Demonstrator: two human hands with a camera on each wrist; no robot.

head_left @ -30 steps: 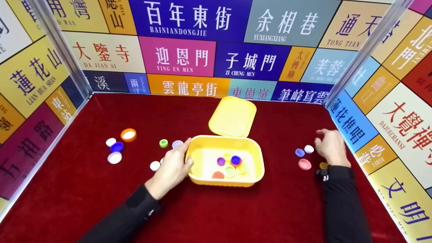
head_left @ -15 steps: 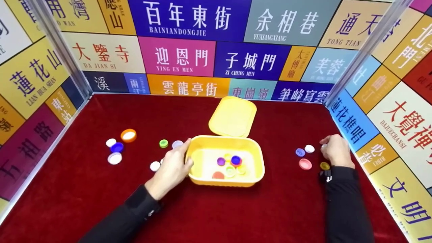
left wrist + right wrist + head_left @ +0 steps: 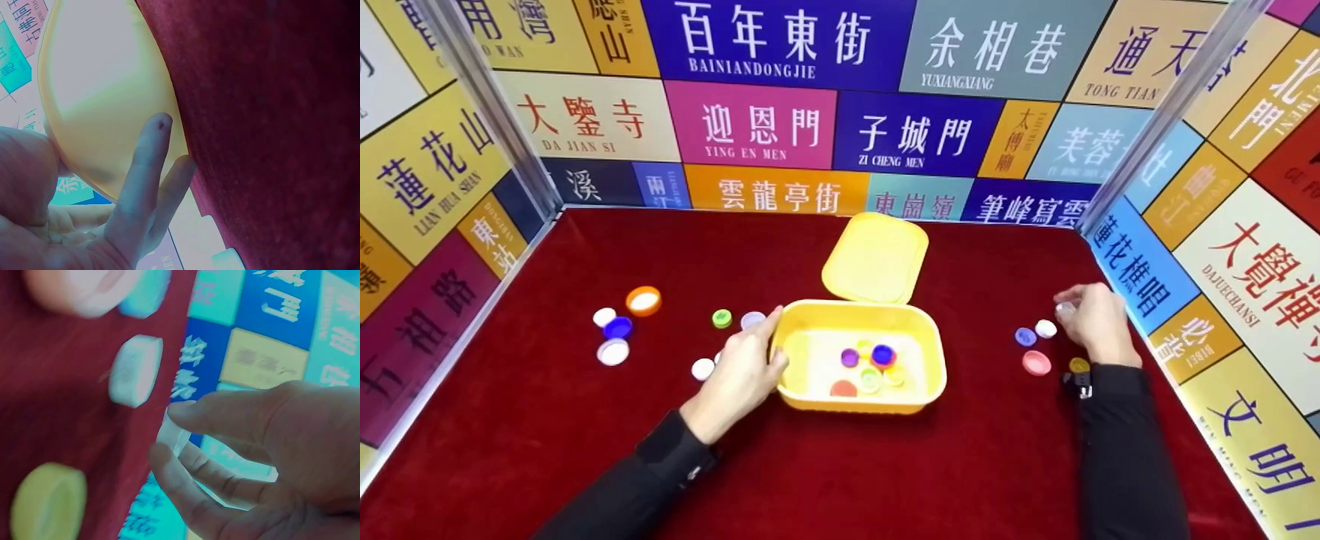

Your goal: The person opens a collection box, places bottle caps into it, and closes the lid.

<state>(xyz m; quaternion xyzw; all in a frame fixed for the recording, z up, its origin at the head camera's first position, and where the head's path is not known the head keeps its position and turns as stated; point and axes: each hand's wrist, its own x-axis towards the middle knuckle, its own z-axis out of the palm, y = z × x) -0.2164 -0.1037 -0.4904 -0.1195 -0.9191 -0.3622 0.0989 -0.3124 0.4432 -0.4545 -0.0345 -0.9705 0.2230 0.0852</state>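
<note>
My left hand (image 3: 737, 379) grips the left end of an open yellow plastic box (image 3: 859, 405). In the left wrist view its fingers (image 3: 143, 163) lie along the box wall. Several bottle caps lie inside, among them a dark blue cap (image 3: 883, 354) and a purple cap (image 3: 850, 358). At the right, my right hand (image 3: 1099, 319) pinches a whitish bottle cap (image 3: 174, 433) between thumb and fingertips. Near that hand on the cloth are a white cap (image 3: 1045, 328), a blue-violet cap (image 3: 1025, 336), a pink cap (image 3: 1036, 363) and a yellow cap (image 3: 1079, 365).
A yellow lid (image 3: 876, 259) lies behind the box. Left of it are a green cap (image 3: 721, 319), a lilac cap (image 3: 752, 321) and a white cap (image 3: 703, 369). Farther left sit an orange-rimmed cap (image 3: 643, 301) and several others. Printed panels (image 3: 757, 124) enclose the red cloth (image 3: 810, 480).
My right hand went down to the cloth, then moved up and slightly left with the whitish bottle cap between its fingers. The left hand and the box have stayed in place.
</note>
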